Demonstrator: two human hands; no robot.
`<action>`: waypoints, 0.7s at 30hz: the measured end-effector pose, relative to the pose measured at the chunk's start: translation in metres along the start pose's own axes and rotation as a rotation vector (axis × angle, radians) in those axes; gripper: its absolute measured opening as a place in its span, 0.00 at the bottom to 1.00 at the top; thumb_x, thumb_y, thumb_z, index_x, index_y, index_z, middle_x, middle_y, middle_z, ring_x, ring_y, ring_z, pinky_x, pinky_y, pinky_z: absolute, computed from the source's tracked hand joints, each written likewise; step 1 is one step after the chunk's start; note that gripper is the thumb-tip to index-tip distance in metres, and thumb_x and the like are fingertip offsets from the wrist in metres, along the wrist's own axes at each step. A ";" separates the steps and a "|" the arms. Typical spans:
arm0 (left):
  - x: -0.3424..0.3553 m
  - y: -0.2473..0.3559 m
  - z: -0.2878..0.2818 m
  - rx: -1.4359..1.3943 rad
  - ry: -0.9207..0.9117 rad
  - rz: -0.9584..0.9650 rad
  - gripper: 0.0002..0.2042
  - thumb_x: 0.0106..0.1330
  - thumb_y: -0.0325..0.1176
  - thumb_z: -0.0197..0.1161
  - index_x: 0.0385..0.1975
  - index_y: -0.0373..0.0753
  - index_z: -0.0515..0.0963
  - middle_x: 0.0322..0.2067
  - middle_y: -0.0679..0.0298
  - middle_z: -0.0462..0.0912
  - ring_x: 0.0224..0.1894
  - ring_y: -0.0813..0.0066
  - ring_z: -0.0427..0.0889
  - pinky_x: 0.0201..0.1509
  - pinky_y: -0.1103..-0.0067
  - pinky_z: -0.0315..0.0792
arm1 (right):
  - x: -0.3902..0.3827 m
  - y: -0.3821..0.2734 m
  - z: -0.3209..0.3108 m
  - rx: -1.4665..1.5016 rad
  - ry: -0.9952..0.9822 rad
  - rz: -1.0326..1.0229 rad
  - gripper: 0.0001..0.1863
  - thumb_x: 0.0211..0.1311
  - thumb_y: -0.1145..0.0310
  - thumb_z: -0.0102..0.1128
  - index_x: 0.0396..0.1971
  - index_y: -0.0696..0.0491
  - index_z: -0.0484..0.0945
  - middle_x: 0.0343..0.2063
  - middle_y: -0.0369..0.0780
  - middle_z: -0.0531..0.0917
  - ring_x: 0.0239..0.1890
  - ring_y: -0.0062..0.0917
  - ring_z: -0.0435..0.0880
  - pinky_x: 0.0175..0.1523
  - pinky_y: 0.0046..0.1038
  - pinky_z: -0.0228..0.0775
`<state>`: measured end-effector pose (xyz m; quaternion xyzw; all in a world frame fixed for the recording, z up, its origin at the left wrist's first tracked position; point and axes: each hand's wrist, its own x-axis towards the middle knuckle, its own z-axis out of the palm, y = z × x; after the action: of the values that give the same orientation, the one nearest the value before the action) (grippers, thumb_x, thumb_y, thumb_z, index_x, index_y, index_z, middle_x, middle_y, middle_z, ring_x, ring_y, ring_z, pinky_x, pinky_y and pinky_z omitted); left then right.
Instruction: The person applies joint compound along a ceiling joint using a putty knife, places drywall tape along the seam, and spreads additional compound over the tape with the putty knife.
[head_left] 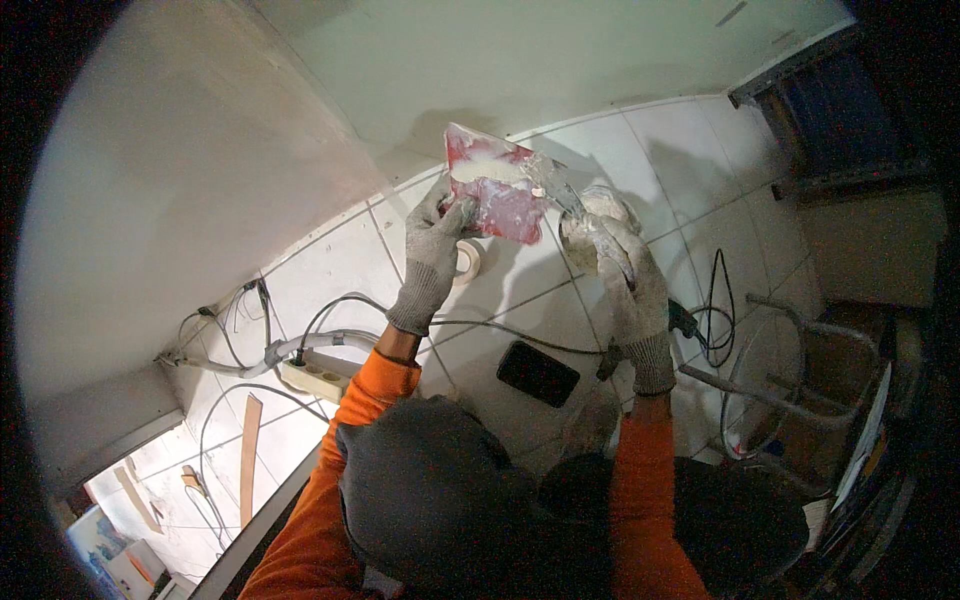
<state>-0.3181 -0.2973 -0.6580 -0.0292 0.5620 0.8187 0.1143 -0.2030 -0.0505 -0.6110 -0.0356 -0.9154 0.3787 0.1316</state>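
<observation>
My left hand (432, 262), in a grey knit glove, is closed on the lower left corner of a flat red plastic plate (508, 212). White putty (488, 172) is smeared across that plate. On the right, my right hand (636, 305), gloved and coated in white, grips a putty knife (563, 192). The knife's blade points up and left and meets the plate's right edge, with putty on it. Beside and partly behind the right hand stands a putty-smeared container (578, 243); the hand hides part of it.
On the white tiled floor lie a tape roll (467, 262), a black phone (538, 374), a power strip (315, 378) and several cables. A metal-framed chair (815, 400) stands at the right. Walls (570, 60) rise ahead and left; a wood strip (250, 455) lies lower left.
</observation>
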 end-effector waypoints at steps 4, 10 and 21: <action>0.000 0.026 -0.030 0.158 -0.091 -0.068 0.14 0.71 0.31 0.64 0.53 0.33 0.81 0.41 0.68 0.86 0.41 0.82 0.84 0.45 0.82 0.78 | 0.016 0.004 -0.024 0.311 -0.061 0.069 0.32 0.74 0.48 0.56 0.65 0.57 0.71 0.51 0.42 0.82 0.52 0.30 0.81 0.59 0.34 0.74; -0.003 0.055 -0.026 -0.118 -0.353 -0.256 0.15 0.71 0.32 0.65 0.55 0.35 0.80 0.43 0.66 0.86 0.44 0.81 0.85 0.51 0.81 0.79 | 0.014 0.051 -0.014 1.136 -0.111 0.373 0.27 0.75 0.55 0.59 0.64 0.58 0.72 0.41 0.34 0.81 0.42 0.20 0.80 0.52 0.24 0.74; -0.009 0.098 -0.023 -0.023 -0.407 -0.266 0.15 0.69 0.31 0.66 0.53 0.32 0.80 0.41 0.64 0.86 0.43 0.81 0.85 0.49 0.82 0.80 | 0.045 0.014 -0.019 0.344 -0.368 -0.092 0.28 0.66 0.52 0.67 0.58 0.57 0.78 0.52 0.40 0.83 0.52 0.26 0.81 0.60 0.30 0.73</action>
<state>-0.3330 -0.3534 -0.5752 0.0613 0.5091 0.7920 0.3314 -0.2420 -0.0202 -0.5989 0.0985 -0.8468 0.5225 -0.0162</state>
